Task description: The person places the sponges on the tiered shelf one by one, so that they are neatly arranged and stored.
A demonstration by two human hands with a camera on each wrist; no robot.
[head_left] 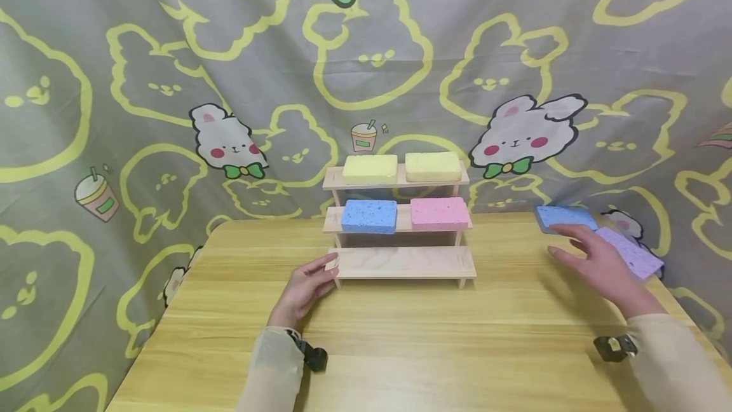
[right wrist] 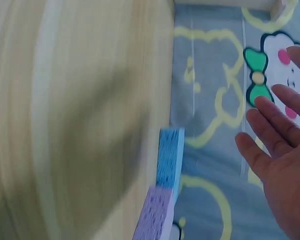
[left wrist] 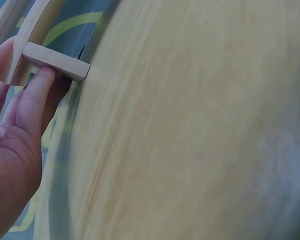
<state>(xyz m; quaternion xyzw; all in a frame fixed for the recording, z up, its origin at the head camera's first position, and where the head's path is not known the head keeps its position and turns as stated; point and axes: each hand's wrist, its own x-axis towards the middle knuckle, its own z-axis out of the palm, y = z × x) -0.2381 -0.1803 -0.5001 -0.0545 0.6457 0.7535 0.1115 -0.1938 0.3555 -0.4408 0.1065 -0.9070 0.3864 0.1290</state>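
Observation:
My left hand (head_left: 307, 286) grips the left end of the lowest step of a three-tier wooden rack (head_left: 400, 262), thumb above and fingers under the board in the left wrist view. Two yellow sponges (head_left: 370, 170) lie side by side on the top tier. On the middle tier sit a blue sponge (head_left: 368, 216) and a pink sponge (head_left: 439, 213). My right hand (head_left: 603, 269) holds nothing, its fingers spread and relaxed, nearest to a second blue sponge (head_left: 563, 216) and a purple sponge (head_left: 631, 253) at the table's right.
The wooden table (head_left: 400, 348) runs up to a grey curtain (head_left: 377, 81) printed with yellow outlines and rabbits, close behind the rack. Wrist cameras (head_left: 313, 356) are strapped over both sleeves. The blue and purple sponges lie near the table's back right edge.

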